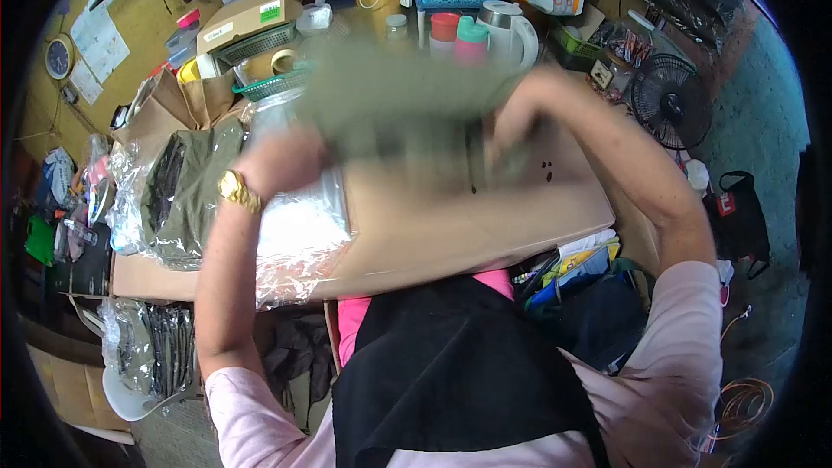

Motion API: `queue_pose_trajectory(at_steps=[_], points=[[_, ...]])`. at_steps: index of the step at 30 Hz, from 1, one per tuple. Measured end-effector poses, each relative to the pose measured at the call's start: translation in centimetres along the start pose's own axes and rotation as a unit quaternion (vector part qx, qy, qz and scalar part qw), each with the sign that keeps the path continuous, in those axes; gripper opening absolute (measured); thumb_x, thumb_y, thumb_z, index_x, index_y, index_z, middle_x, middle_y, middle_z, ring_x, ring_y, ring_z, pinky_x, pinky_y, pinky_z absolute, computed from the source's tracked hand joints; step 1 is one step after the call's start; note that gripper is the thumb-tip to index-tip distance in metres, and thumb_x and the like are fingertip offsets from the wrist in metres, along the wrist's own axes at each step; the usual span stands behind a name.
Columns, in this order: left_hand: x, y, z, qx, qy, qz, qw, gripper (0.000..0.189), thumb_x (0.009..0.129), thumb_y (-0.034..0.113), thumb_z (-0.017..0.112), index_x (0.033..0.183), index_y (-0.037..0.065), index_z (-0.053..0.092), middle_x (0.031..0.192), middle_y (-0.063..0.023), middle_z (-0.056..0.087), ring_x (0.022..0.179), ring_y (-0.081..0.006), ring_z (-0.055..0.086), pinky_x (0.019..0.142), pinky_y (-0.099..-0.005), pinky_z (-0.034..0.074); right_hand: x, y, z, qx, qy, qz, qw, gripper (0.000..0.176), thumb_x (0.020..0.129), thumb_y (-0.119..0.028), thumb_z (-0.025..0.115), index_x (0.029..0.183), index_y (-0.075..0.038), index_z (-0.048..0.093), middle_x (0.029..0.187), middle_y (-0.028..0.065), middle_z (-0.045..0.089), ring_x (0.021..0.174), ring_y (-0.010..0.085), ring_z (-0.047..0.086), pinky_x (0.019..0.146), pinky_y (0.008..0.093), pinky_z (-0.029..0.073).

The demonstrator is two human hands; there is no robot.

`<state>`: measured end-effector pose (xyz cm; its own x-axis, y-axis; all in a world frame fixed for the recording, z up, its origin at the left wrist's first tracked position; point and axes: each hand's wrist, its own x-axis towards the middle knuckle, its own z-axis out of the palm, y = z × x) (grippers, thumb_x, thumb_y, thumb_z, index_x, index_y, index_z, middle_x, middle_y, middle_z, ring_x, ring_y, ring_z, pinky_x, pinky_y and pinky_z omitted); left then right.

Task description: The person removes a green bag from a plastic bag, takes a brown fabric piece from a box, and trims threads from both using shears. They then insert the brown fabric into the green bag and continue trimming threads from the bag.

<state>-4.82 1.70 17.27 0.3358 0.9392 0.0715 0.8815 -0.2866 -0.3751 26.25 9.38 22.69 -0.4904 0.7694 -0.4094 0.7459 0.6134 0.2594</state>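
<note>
A blurred olive-green garment (399, 100) is stretched in the air above the cardboard-covered table, held between my two hands. My left hand (290, 160), with a gold watch at the wrist, is closed on its left side. At the opposite side my right hand (517, 117) grips the cloth, its fingers partly smeared by motion. Clear plastic bags (303, 208) lie flat on the table below my left hand. Left of them rests a pile of olive garments in clear plastic (191, 199).
The cardboard tabletop (451, 230) spans the front. At its back stand a teal basket (270, 87), an electric kettle (507, 30) and tumblers (471, 42). A black fan (672, 102) is at right. More bagged garments (152, 342) sit low left; a dark bag (589, 312) lies low right.
</note>
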Motion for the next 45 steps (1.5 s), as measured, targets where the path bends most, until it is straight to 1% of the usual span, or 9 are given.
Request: queue_pose_trajectory(at_steps=[1,5,11,21,28,31,39,41,45], points=[[-2.1,-0.6,2.9,-0.068,-0.079,0.177,0.979,0.027,0.083,0.02,0.06,0.104,0.011,0.073,0.092,-0.0126,0.072,0.085,-0.0274,0.071,0.074,-0.0388,0.055,0.9,0.3,0.5,0.003,0.011,0.003,1.0,0.046,0.09,-0.036,0.064,0.119,-0.001,0.067,0.108,0.0151,0.073,0.097,0.0259,0.068,0.086,0.0414,0.053],[-3.8,-1.8,0.6,-0.28,0.016,0.088,0.956,0.024,0.075,0.011,0.063,0.097,0.006,0.072,0.085,-0.0156,0.07,0.077,-0.0329,0.068,0.077,-0.038,0.053,5.6,0.3,7.3,0.257,-0.228,-0.337,0.877,0.046,0.102,-0.037,0.044,0.116,0.002,0.065,0.117,0.0102,0.07,0.1,0.0241,0.062,0.092,0.0404,0.046],[-6.4,0.2,-8.7,-0.087,0.286,-0.065,0.952,0.044,0.059,-0.002,0.065,0.1,0.011,0.069,0.101,-0.0044,0.066,0.103,-0.0268,0.057,0.099,-0.0409,0.035,-2.3,0.0,-4.3,0.139,0.168,0.03,0.975,0.073,0.102,-0.058,0.036,0.086,0.006,0.068,0.083,0.0279,0.066,0.087,0.0465,0.063,0.082,0.047,0.051],[-10.3,9.2,3.8,-0.133,-0.121,-0.056,0.982,0.068,0.07,0.032,0.081,0.132,0.013,0.058,0.125,-0.0057,0.056,0.126,-0.0269,0.046,0.109,-0.0522,0.032,5.6,-6.0,13.4,0.237,0.092,-0.135,0.958,0.05,0.098,-0.045,0.052,0.102,0.002,0.071,0.095,0.027,0.068,0.094,0.0424,0.066,0.088,0.0495,0.051],[-4.1,15.7,15.8,-0.328,0.134,-0.12,0.928,0.036,0.092,0.021,0.06,0.117,-0.004,0.058,0.103,-0.0227,0.062,0.098,-0.0381,0.061,0.087,-0.0473,0.048,8.0,-14.4,22.7,0.21,0.48,-0.08,0.848,0.034,0.096,-0.033,0.057,0.095,0.0,0.067,0.092,0.0208,0.069,0.086,0.0372,0.068,0.078,0.05,0.051],[-4.6,13.7,15.2,-0.302,0.033,-0.207,0.93,0.033,0.094,0.028,0.059,0.106,-0.002,0.059,0.099,-0.0234,0.062,0.091,-0.0395,0.062,0.079,-0.051,0.048,6.4,-10.1,21.8,0.274,0.24,0.049,0.93,0.036,0.098,-0.033,0.055,0.098,0.002,0.065,0.096,0.0233,0.068,0.091,0.0385,0.066,0.08,0.0499,0.048],[-3.4,14.2,16.0,-0.293,0.064,-0.132,0.945,0.026,0.094,0.027,0.058,0.09,0.002,0.065,0.085,-0.0187,0.066,0.085,-0.037,0.064,0.081,-0.045,0.048,6.3,-11.7,22.6,0.376,0.183,-0.007,0.908,0.029,0.095,-0.022,0.059,0.099,0.005,0.064,0.098,0.0242,0.067,0.094,0.0408,0.064,0.087,0.0518,0.047],[-2.8,15.6,14.2,-0.39,0.058,-0.077,0.916,0.023,0.086,0.008,0.055,0.105,-0.003,0.063,0.095,-0.0209,0.067,0.095,-0.0387,0.064,0.089,-0.0507,0.047,6.6,-14.6,23.3,0.32,0.391,-0.129,0.853,0.039,0.094,-0.022,0.059,0.119,0.008,0.06,0.116,0.0257,0.064,0.111,0.0399,0.06,0.1,0.0514,0.043],[-2.2,17.4,17.8,-0.374,0.161,-0.019,0.913,0.04,0.083,0.005,0.055,0.121,-0.007,0.058,0.11,-0.0239,0.065,0.104,-0.0394,0.063,0.096,-0.0512,0.046,6.2,-17.2,24.8,0.288,0.274,-0.111,0.911,0.058,0.094,-0.024,0.058,0.14,0.008,0.043,0.149,0.0262,0.04,0.142,0.0368,0.035,0.119,0.0533,0.022]])
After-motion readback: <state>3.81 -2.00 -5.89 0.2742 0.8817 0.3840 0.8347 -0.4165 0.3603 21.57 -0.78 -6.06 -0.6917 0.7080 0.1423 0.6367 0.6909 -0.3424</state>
